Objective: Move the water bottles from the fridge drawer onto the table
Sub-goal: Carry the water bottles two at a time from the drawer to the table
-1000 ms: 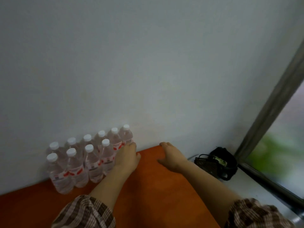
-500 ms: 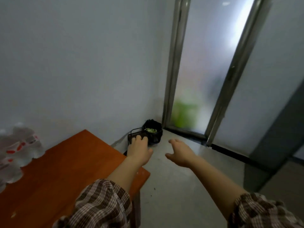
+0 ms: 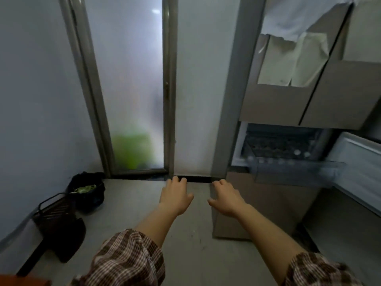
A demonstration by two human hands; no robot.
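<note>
The fridge [image 3: 309,104] stands at the right with its clear drawer [image 3: 294,172] pulled out. Several water bottles [image 3: 280,161] stand in it, showing as blurred white caps. My left hand [image 3: 175,196] and my right hand [image 3: 226,198] hover over the floor, left of the drawer, both empty with fingers loosely spread. Only a corner of the orange table [image 3: 22,281] shows at the bottom left.
A frosted glass door [image 3: 132,83] fills the wall ahead, with a green shape behind it. A black bin [image 3: 88,193] and a dark dustpan [image 3: 59,223] sit on the floor at the left. The open fridge door [image 3: 358,172] juts out at the far right.
The view has swung right, from the bottles on the table to the glass door and the fridge. Both empty hands left the table and now reach over the floor.
</note>
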